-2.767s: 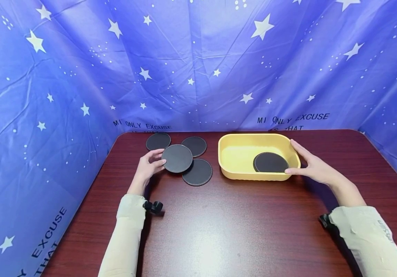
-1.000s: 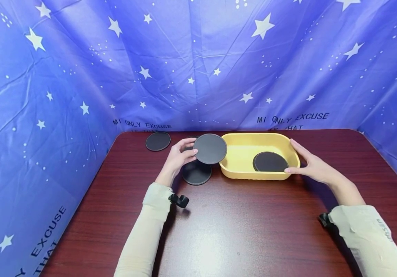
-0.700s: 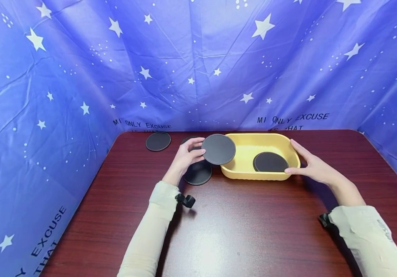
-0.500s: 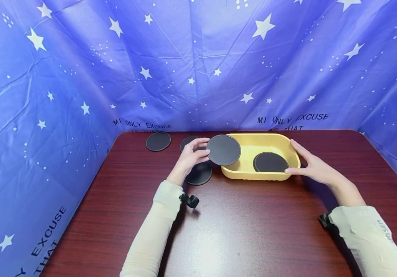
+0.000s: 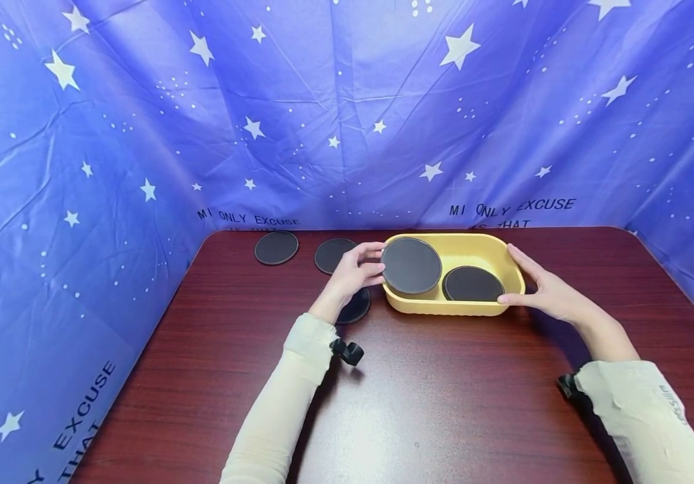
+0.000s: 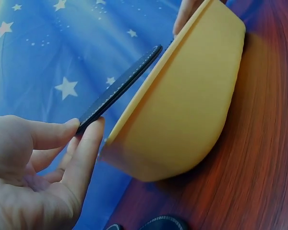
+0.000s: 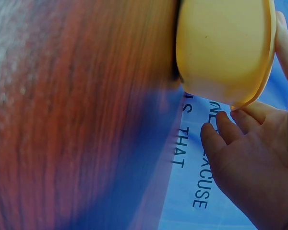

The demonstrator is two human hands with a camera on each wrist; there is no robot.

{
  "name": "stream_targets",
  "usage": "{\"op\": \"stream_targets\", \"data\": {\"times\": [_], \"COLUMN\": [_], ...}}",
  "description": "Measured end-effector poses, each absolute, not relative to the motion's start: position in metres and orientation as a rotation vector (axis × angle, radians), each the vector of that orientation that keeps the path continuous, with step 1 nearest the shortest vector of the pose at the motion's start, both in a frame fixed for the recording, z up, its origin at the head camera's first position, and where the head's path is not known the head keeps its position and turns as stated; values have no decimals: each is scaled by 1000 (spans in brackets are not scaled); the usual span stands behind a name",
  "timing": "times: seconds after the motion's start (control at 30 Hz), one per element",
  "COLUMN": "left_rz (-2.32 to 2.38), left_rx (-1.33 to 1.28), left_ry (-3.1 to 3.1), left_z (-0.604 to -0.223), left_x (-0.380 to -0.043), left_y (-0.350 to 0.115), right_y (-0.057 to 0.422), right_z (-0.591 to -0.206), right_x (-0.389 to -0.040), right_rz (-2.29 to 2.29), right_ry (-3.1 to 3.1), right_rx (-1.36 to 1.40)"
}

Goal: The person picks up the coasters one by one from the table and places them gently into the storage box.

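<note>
My left hand [image 5: 350, 274] pinches a round black coaster [image 5: 411, 265] by its edge, thumb on one face and fingers behind. The coaster is over the left half of a yellow plastic bin [image 5: 444, 307]. In the left wrist view the stitched coaster [image 6: 120, 88] slants just above the bin's rim [image 6: 149, 84]. Another black coaster [image 5: 474, 284] lies inside the bin at the right. My right hand [image 5: 549, 289] holds the bin's right end, with the thumb at the front rim and the index finger farther back; in the right wrist view other fingers [image 7: 221, 129] are near its outer wall.
Three more black coasters lie on the dark red wooden table [image 5: 444, 403] left of the bin: one at the far left [image 5: 276, 247], one behind my left hand [image 5: 331, 255], and one partly hidden under it [image 5: 356, 306]. A blue star-print cloth [image 5: 347, 121] hangs behind the table.
My left hand has carried the pinched coaster rightward from above the table coasters to over the bin's left half. The right hand and the bin have stayed in place.
</note>
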State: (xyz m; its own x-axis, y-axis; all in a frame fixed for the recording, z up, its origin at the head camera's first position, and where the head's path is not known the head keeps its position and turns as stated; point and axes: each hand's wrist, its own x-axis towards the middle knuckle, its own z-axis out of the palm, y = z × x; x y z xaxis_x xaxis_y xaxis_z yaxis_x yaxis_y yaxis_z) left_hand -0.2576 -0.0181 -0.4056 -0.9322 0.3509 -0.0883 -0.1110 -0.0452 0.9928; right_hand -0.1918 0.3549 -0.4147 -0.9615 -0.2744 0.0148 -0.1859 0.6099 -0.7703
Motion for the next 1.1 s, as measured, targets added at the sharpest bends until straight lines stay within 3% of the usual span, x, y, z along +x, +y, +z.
{"op": "stream_targets", "data": {"times": [0.63,1.1], "left_rz": [1785,1636], "left_rx": [459,448], "left_ry": [2179,2311], "left_z": [-399,-408], "left_x": [-253,-255], "left_y": [37,75], "right_y": [356,356], "right_z": [-417,-419], "right_x": [-193,-192], "right_rz": [-1294,-1299], "right_ry": [2738,2742], "right_rx": [-440,-463]}}
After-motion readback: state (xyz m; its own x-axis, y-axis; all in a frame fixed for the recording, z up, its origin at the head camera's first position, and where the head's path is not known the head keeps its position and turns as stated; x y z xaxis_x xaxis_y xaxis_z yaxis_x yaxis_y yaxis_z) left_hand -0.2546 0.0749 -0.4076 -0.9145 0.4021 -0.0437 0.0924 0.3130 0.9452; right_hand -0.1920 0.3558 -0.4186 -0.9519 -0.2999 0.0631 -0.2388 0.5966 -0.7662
